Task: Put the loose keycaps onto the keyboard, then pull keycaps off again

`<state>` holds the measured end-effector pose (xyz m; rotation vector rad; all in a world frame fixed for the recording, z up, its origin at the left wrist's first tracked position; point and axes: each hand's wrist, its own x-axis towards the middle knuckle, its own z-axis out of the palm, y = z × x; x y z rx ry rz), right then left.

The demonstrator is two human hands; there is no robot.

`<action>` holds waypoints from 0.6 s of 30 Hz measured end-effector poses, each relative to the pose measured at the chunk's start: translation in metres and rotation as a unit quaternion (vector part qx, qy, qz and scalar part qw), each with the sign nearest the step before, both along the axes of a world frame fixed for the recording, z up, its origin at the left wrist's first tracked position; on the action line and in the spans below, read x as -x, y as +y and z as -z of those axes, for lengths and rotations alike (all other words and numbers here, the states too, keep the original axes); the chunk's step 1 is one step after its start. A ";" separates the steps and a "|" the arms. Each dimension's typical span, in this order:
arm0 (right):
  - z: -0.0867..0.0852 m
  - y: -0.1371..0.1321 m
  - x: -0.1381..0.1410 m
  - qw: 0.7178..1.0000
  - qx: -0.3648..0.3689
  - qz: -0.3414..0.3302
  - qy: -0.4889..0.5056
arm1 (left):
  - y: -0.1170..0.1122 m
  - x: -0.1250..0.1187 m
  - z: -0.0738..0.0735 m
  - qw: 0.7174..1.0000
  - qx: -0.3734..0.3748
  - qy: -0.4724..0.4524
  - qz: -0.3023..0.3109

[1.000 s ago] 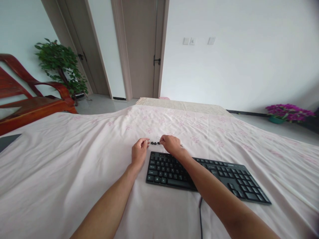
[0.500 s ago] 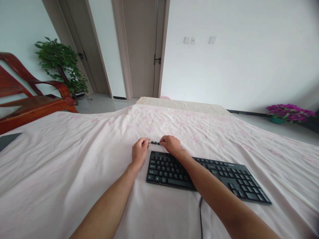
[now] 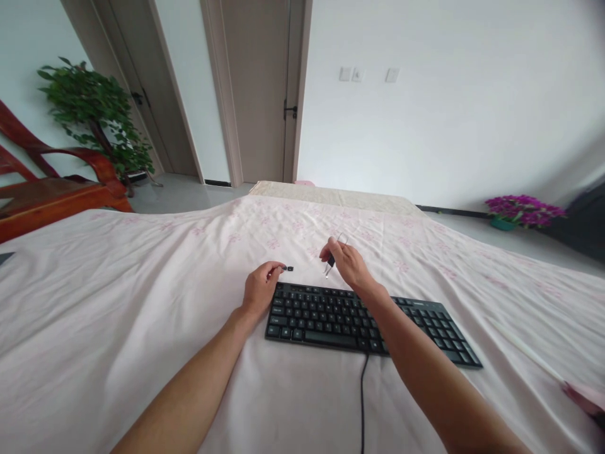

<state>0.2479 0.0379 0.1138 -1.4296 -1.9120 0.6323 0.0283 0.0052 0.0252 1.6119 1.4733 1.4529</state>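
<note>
My left hand [image 3: 259, 289] rests on the cloth above the keyboard's left corner, its thumb and forefinger pinched on a small dark keycap at the fingertips. Another black keycap [image 3: 290, 268] lies just right of those fingers. Further right, my right hand [image 3: 347, 263] is closed around what looks like a wire keycap puller [image 3: 331, 261] with a black grip. The puller's metal prongs point down to the cloth, and a wire loop sticks up behind the fingers. The black keyboard [image 3: 326, 314] lies below both hands, partly covered by my right forearm.
A pale pink flowered cloth [image 3: 189, 302] with folds covers the table. The keyboard's cable [image 3: 363, 403] runs toward me. Beyond stand a wooden chair [image 3: 70, 195], a leafy plant [image 3: 89, 101] and purple flowers [image 3: 524, 209]. A pinkish object [image 3: 583, 400] shows at the right edge.
My right hand has moved right and up from the row of keycaps, bringing the puller into clear sight. Fewer keycaps show beside my left fingers. The view has shifted slightly.
</note>
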 end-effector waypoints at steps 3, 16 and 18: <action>0.014 -0.014 -0.009 0.994 0.013 0.012 0.109 | -0.004 -0.008 -0.004 0.996 -0.022 0.066 0.052; 0.038 -0.034 0.006 0.989 0.012 0.013 0.145 | 0.007 -0.031 -0.011 0.978 0.051 0.109 0.173; 0.041 -0.033 0.011 0.990 0.010 0.006 0.137 | 0.005 -0.031 -0.009 0.980 0.047 0.106 0.161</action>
